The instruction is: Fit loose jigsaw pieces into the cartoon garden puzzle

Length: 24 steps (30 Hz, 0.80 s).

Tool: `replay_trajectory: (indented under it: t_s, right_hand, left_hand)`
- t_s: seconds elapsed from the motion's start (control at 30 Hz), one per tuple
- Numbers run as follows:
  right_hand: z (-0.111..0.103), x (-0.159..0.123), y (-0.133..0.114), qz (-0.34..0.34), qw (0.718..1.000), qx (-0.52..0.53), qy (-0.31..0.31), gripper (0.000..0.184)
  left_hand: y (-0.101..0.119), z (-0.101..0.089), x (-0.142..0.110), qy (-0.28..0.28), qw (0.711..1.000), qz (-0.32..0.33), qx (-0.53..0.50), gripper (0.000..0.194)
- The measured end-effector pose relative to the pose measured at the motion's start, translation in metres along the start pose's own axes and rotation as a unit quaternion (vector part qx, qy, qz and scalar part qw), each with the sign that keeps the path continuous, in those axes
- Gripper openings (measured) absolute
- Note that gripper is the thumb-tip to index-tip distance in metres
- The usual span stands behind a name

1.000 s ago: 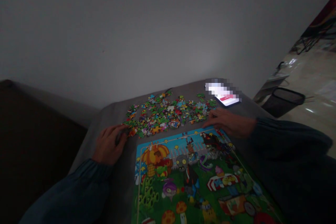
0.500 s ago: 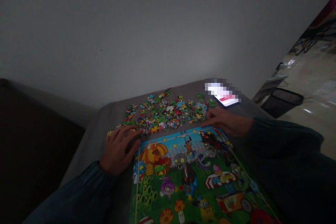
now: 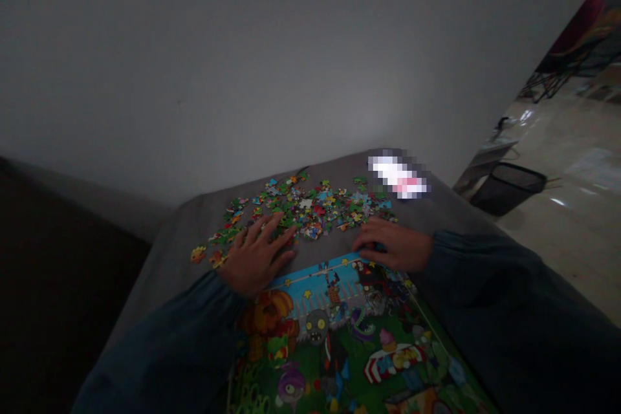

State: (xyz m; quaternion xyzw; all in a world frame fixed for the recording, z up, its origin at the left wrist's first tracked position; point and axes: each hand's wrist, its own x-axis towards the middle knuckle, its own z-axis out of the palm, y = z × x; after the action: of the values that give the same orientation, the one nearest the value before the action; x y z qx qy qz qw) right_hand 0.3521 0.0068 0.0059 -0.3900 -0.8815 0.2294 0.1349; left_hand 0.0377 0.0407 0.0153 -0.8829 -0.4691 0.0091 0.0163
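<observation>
My left hand (image 3: 257,255) lies palm down with its fingers spread over the near left part of a heap of loose jigsaw pieces (image 3: 317,210). It holds nothing that shows. My right hand (image 3: 392,244) rests by the top edge of a colourful cartoon picture board (image 3: 334,336), its fingers curled together. A bit of blue shows in the gap below the index finger; whether it is a jigsaw piece or the board is unclear. The board shows a grey zombie, a pumpkin and plants. My left forearm hides its left edge.
Everything lies on a grey cloth-covered surface (image 3: 169,272) against a pale wall (image 3: 242,77). A lit phone (image 3: 398,174), partly pixelated, is at the back right. Beyond the right edge a dark mesh basket (image 3: 509,187) stands over a shiny floor (image 3: 577,162).
My left hand has slid right and spread over the pieces. My right hand has shifted left along the board's top edge, its fingers now more curled. The view has tilted slightly.
</observation>
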Motion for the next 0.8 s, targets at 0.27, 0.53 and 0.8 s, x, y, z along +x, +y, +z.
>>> replay_trajectory:
  t_s: [0.27, 0.53, 0.8]
  right_hand:
    - [0.001, -0.002, 0.001, -0.007, 1.0, -0.012, 0.011, 0.021]
    - [0.003, -0.002, -0.001, 0.001, 1.0, -0.011, 0.012, 0.023]
    - [0.004, -0.002, -0.002, 0.012, 1.0, -0.011, 0.002, 0.025]
  left_hand:
    - [-0.023, 0.006, -0.032, 0.023, 0.998, -0.049, 0.015, 0.049]
    - [-0.063, 0.008, -0.057, 0.07, 0.986, -0.152, 0.002, 0.049]
    - [-0.077, 0.02, -0.059, 0.092, 0.988, -0.106, -0.067, 0.041]
